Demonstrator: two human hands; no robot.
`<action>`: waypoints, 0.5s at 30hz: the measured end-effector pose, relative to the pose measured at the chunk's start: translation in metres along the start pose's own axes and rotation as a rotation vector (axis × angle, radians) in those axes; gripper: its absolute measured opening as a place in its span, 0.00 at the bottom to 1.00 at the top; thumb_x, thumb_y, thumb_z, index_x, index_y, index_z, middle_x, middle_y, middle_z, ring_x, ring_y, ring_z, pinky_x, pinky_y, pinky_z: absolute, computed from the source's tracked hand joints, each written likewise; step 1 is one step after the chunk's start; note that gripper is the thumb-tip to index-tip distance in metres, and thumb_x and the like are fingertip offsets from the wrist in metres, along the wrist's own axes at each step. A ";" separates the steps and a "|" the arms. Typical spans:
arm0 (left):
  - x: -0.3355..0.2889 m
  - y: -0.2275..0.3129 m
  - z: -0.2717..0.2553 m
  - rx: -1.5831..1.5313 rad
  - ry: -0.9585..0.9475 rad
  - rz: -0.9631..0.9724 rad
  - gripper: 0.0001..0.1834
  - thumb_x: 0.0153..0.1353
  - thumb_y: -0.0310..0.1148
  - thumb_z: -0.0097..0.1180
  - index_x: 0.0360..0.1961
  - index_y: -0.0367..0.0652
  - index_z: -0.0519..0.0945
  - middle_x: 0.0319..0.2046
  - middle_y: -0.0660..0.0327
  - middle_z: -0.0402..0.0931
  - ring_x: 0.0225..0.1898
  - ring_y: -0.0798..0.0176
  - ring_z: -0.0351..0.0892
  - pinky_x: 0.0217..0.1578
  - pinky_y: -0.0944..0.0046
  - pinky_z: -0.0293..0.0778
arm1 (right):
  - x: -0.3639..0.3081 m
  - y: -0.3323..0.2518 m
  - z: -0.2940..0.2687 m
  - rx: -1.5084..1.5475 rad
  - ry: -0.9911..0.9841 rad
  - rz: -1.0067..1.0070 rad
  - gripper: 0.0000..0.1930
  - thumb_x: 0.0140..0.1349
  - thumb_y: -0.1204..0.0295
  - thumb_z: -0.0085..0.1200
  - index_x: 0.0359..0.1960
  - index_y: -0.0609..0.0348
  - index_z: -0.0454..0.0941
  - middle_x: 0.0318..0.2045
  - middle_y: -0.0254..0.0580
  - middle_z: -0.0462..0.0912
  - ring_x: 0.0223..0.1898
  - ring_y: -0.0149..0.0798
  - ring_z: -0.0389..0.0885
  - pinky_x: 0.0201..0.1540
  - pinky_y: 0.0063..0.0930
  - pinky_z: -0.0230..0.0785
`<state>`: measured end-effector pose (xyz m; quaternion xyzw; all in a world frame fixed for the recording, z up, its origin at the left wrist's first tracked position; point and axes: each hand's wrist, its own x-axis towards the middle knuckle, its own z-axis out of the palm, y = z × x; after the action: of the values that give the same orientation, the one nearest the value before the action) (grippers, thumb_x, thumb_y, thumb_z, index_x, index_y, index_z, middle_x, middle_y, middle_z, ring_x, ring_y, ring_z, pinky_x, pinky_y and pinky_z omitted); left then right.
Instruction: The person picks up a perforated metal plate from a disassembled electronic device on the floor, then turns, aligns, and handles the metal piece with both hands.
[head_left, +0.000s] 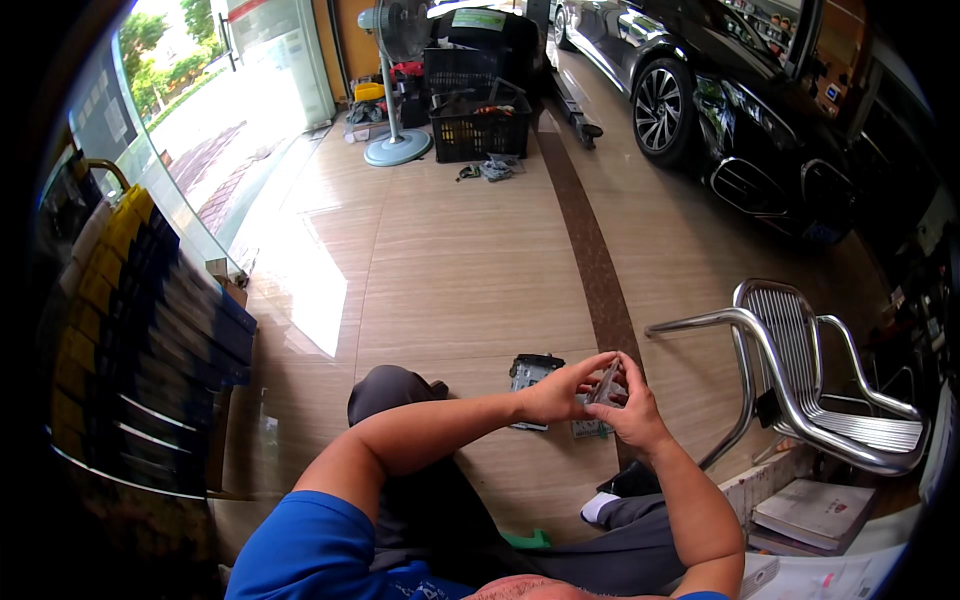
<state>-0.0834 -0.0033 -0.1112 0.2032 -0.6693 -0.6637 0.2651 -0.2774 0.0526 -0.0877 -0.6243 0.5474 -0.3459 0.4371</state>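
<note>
Both of my hands are raised in front of my knees, fingers closed round a thin, flat, greyish part (606, 382) that I cannot name more exactly. My left hand (556, 394) grips it from the left, and my right hand (640, 412) from the right, with the fingertips meeting near its upper edge. Below them on the floor lies a grey metal device housing (534, 372) with a dark top edge, partly behind my left hand. A smaller grey piece with a greenish edge (590, 429) is on the floor beneath the hands, mostly hidden by them.
A metal chair (790, 350) stands to the right, near books (815, 512). Boxes fill a rack (150, 330) on the left. Farther off are a standing fan (395, 90), a black crate (482, 130) and a black car (720, 110). Something green (528, 540) lies by my legs.
</note>
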 end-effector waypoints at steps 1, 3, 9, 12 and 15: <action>0.000 0.001 0.000 0.006 -0.003 0.000 0.55 0.54 0.19 0.69 0.77 0.47 0.47 0.70 0.57 0.60 0.66 0.56 0.66 0.64 0.57 0.68 | 0.000 0.002 0.000 0.015 0.017 -0.016 0.49 0.48 0.70 0.74 0.71 0.58 0.56 0.58 0.52 0.73 0.59 0.42 0.73 0.59 0.37 0.70; 0.000 0.002 0.001 0.018 -0.012 -0.012 0.55 0.54 0.19 0.68 0.77 0.48 0.47 0.70 0.56 0.59 0.66 0.56 0.66 0.64 0.57 0.68 | -0.001 0.003 0.000 0.030 0.036 -0.033 0.48 0.47 0.66 0.76 0.68 0.59 0.59 0.56 0.53 0.74 0.58 0.45 0.74 0.58 0.39 0.71; -0.001 -0.010 -0.002 0.053 -0.033 -0.064 0.53 0.57 0.20 0.66 0.77 0.49 0.46 0.70 0.51 0.58 0.66 0.55 0.67 0.63 0.57 0.69 | -0.001 -0.001 0.000 0.008 0.063 -0.032 0.50 0.47 0.67 0.75 0.69 0.60 0.56 0.58 0.57 0.73 0.60 0.48 0.73 0.59 0.39 0.69; -0.002 -0.028 -0.009 0.074 -0.030 -0.120 0.49 0.61 0.22 0.62 0.77 0.49 0.46 0.69 0.48 0.59 0.66 0.55 0.67 0.62 0.56 0.70 | -0.003 -0.012 0.000 -0.254 0.145 -0.129 0.51 0.46 0.67 0.75 0.70 0.60 0.54 0.61 0.59 0.70 0.61 0.52 0.72 0.62 0.40 0.67; 0.001 -0.032 -0.013 -0.104 -0.023 -0.242 0.43 0.67 0.30 0.57 0.77 0.50 0.46 0.67 0.45 0.62 0.64 0.54 0.69 0.60 0.56 0.71 | -0.002 -0.008 -0.004 -0.297 0.174 -0.258 0.50 0.44 0.69 0.75 0.68 0.61 0.56 0.65 0.59 0.65 0.64 0.56 0.69 0.64 0.40 0.65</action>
<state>-0.0786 -0.0157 -0.1431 0.2609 -0.6075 -0.7270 0.1855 -0.2784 0.0543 -0.0786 -0.7144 0.5436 -0.3673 0.2434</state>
